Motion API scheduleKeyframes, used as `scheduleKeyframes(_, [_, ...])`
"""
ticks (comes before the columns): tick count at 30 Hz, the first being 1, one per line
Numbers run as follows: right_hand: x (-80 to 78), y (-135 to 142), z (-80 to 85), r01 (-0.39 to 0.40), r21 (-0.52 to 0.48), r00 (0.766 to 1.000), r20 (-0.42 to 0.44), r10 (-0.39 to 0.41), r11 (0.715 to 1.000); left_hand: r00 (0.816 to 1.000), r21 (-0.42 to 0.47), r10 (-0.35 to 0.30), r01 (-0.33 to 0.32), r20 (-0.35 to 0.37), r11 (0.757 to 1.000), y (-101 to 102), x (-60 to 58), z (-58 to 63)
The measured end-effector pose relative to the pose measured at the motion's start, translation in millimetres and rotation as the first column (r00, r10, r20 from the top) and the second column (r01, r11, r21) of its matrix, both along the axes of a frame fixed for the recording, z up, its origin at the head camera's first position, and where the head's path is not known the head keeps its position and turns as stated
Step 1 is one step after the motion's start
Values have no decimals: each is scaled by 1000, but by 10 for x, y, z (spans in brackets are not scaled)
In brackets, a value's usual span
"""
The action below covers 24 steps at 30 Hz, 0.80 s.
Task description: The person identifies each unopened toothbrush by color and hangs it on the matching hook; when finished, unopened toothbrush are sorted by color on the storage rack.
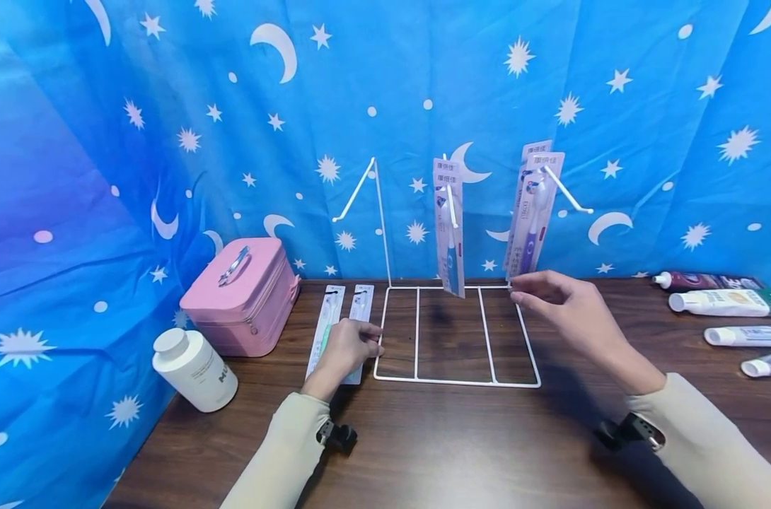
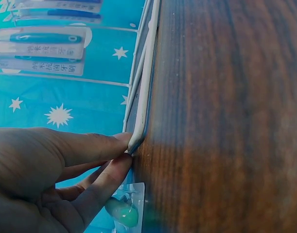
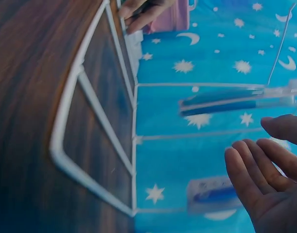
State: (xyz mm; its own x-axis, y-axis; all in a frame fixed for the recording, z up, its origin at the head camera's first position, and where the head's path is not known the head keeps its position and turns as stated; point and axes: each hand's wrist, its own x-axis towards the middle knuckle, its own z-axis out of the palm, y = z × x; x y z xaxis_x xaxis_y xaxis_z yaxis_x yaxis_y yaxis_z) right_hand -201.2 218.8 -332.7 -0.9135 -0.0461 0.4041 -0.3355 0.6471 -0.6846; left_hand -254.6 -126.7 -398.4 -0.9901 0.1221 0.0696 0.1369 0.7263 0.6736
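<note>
A white wire display rack [image 1: 458,383] stands on the wooden table, its three prongs pointing forward. My left hand [image 1: 349,346] pinches the frame near its front left corner between thumb and fingertips, as the left wrist view [image 2: 65,174] shows. Packaged toothbrushes [image 1: 449,233] hang on the middle prong, and more packaged toothbrushes [image 1: 530,219] hang on the right one. The left prong [image 1: 354,189] carries nothing. My right hand [image 1: 576,314] is by the rack's right back corner, below the purple toothbrush; its thumb and fingers are apart with nothing between them in the right wrist view [image 3: 270,179].
Two packaged toothbrushes, one green [image 1: 327,318] and one partly covered [image 1: 360,304], lie left of the rack. Beyond stand a pink case [image 1: 239,300] and a white bottle [image 1: 194,371]. Several toothpaste tubes [image 1: 719,302] lie at the right. A blue starry cloth [image 1: 385,63] hangs behind.
</note>
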Motion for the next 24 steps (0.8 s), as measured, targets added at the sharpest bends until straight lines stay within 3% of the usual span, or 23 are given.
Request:
scheduleKeyframes(6, [42, 207, -148, -50, -12, 994, 94, 51, 999, 1000, -1, 8, -8, 18, 1000, 9, 1, -6])
scheduleKeyframes(13, [6, 356, -285, -81, -45, 964, 249, 89, 996, 1000, 11, -21, 21, 4, 1000, 7, 7, -17])
scheduleKeyframes(18, [-58, 394, -409, -108, -44, 951, 286, 116, 993, 1000, 8, -25, 25, -11, 1000, -9, 9, -22])
scheduleKeyframes(24, [-80, 405, -474, -123, 26, 948, 298, 110, 992, 999, 26, -35, 36, -24, 999, -31, 16, -10])
